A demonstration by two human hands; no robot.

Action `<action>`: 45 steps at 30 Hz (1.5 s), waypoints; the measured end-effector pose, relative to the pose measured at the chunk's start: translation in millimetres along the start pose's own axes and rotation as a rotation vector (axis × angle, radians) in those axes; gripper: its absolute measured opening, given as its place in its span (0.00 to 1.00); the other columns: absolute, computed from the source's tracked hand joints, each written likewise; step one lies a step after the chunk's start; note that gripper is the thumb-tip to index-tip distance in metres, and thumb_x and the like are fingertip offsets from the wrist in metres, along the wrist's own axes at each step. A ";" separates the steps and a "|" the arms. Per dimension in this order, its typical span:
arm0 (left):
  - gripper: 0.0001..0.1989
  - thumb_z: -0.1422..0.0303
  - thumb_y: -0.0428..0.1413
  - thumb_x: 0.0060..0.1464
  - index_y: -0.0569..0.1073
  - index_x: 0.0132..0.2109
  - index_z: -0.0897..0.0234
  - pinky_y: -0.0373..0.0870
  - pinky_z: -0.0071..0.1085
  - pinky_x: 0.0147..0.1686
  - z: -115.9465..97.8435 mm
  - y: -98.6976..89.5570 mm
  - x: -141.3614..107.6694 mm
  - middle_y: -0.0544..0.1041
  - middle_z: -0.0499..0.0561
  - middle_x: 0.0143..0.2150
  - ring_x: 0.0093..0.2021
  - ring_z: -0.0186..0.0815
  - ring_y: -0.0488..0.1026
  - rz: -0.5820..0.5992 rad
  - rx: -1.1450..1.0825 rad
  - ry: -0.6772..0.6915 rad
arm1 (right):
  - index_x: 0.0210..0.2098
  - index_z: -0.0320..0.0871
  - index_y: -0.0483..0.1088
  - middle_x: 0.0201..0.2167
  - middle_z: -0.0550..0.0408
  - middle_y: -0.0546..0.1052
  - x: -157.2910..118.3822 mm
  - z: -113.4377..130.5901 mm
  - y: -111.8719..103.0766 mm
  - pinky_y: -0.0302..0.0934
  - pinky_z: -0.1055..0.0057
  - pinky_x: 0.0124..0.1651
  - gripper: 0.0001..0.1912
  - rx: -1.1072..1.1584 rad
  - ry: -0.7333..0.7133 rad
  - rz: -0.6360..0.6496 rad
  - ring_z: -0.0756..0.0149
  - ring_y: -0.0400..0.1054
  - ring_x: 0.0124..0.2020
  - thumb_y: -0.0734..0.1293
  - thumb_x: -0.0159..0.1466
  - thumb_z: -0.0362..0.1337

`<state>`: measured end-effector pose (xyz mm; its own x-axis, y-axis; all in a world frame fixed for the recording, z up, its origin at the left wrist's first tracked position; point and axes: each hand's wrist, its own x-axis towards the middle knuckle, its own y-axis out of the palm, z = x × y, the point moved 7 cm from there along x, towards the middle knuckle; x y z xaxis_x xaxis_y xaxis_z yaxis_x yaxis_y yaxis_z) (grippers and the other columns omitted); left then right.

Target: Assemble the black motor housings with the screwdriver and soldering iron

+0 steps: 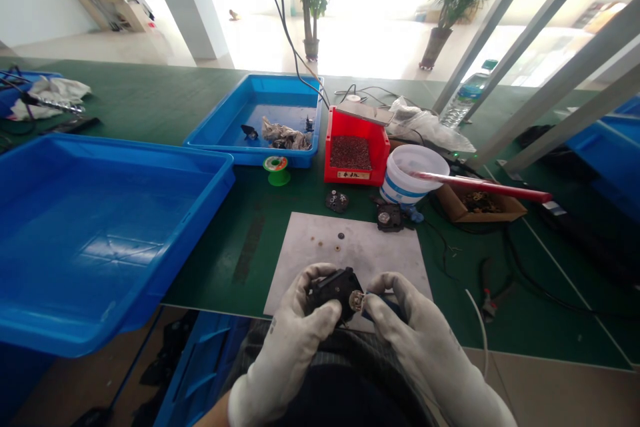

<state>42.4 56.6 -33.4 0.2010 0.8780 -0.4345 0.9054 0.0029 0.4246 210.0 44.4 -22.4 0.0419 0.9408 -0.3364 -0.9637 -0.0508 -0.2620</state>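
While you hold the black plastic housing (pixel 336 290) in your gloved left hand (pixel 295 313), its fingers (pixel 317 273) curl tightly around it. Your right hand (pixel 405 327) closes on a blue-handled tool (pixel 384 307) beside the housing's small round metal part (pixel 356 300). Both hands sit over the near edge of a pale sheet (pixel 345 247) on the tabletop (pixel 220 273), with open sheet ahead.

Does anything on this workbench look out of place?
Yes, a long red rod lies tilted across the rim of a white plastic bucket and over a cardboard box, as if dropped there.
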 end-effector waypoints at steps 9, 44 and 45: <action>0.26 0.64 0.70 0.50 0.73 0.55 0.62 0.75 0.34 0.47 -2.7 1.4 0.2 0.81 0.54 0.47 0.44 0.41 0.78 0.018 0.011 -0.007 | 0.39 0.46 0.66 0.25 0.62 0.72 0.5 3.2 -0.4 0.56 0.74 0.27 0.09 -0.012 -0.005 -0.007 0.70 0.62 0.24 0.67 0.67 0.44; 0.20 0.64 0.61 0.62 0.74 0.60 0.61 0.75 0.39 0.54 -7.6 1.6 2.2 0.82 0.56 0.52 0.54 0.48 0.80 0.188 -0.035 -0.113 | 0.46 0.43 0.70 0.37 0.52 0.78 20.1 3.8 7.5 0.71 0.65 0.41 0.24 0.147 0.006 -0.094 0.58 0.73 0.38 0.68 0.61 0.55; 0.17 0.66 0.61 0.62 0.76 0.57 0.62 0.75 0.38 0.55 -6.0 2.6 2.5 0.82 0.56 0.52 0.55 0.48 0.79 0.187 -0.030 -0.100 | 0.45 0.43 0.70 0.37 0.52 0.78 20.2 4.1 8.5 0.71 0.66 0.41 0.24 0.153 0.001 -0.101 0.58 0.74 0.38 0.69 0.60 0.55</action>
<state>43.0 61.6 -28.6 0.4022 0.8127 -0.4217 0.8375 -0.1405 0.5280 201.6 64.3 -27.7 0.1407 0.9383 -0.3160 -0.9834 0.0956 -0.1541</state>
